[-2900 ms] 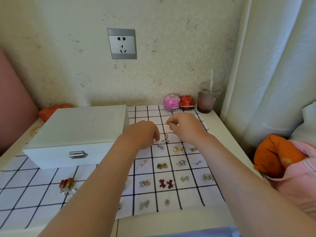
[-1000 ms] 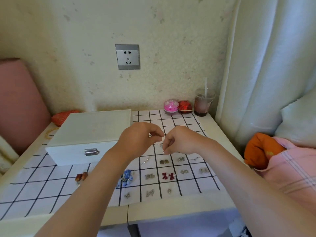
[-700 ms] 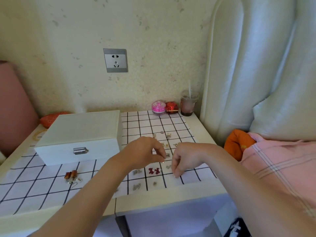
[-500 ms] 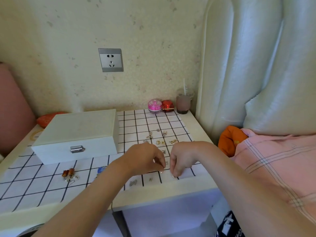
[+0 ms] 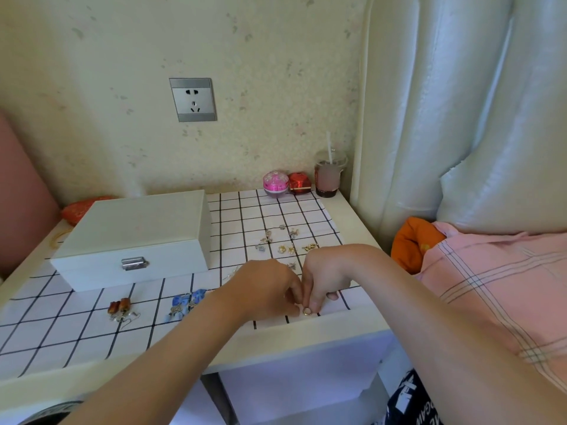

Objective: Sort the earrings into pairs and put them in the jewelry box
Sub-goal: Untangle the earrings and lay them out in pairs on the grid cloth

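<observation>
The right hand (image 5: 325, 279) pinches a gold earring (image 5: 306, 311) at the near edge of the table (image 5: 337, 331). Whether the curled left hand (image 5: 264, 291) holds anything, I cannot tell. Better to pinch firmly, away from the edge.

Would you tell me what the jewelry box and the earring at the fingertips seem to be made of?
The jewelry box looks like white-painted wood or board, matte and flat-sided, with a shiny metal clasp. The earring pinched by the right hand seems gold-toned metal: a small glinting ring.

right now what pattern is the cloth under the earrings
The cloth is white with a grid of thin black lines; the head view shows it best.
</observation>
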`<state>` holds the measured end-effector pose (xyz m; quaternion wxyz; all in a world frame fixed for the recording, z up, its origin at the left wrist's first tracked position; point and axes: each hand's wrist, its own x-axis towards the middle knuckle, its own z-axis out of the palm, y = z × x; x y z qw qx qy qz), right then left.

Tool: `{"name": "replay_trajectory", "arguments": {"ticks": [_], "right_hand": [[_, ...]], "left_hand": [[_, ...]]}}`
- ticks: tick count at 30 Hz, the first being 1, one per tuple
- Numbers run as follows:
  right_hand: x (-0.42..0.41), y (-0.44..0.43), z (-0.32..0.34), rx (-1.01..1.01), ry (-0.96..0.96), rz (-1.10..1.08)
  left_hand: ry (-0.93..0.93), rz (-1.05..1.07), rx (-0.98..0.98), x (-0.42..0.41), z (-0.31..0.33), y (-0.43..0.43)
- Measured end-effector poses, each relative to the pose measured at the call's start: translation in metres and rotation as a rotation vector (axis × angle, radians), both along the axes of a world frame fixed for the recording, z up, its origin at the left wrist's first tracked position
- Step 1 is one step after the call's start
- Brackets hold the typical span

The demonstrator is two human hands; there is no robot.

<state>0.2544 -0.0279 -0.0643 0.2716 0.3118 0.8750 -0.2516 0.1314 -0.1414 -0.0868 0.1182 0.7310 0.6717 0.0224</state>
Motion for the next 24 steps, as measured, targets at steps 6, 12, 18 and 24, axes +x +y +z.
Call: {"name": "replay_trajectory", "arguments": {"ticks": [6, 12, 18, 24], "right_hand": [[0.004, 0.014, 0.011, -0.034, 0.326, -0.124], [-0.015, 0.053, -0.008, 0.253, 0.719, -0.368], [-0.047, 0.073, -0.021, 0.38, 0.673, -0.305], [-0.075, 0.08, -0.034, 0.428, 0.635, -0.151]], "left_hand": [[-0.16, 0.147, 0.093, -0.031, 0.024, 0.007], [-0.291, 0.298, 0.217, -0.077, 0.025, 0.035], [-0.126, 0.344, 0.194, -0.086, 0.01, 0.078], [-0.088, 0.433, 0.065, -0.096, 0.0, 0.093]]}}
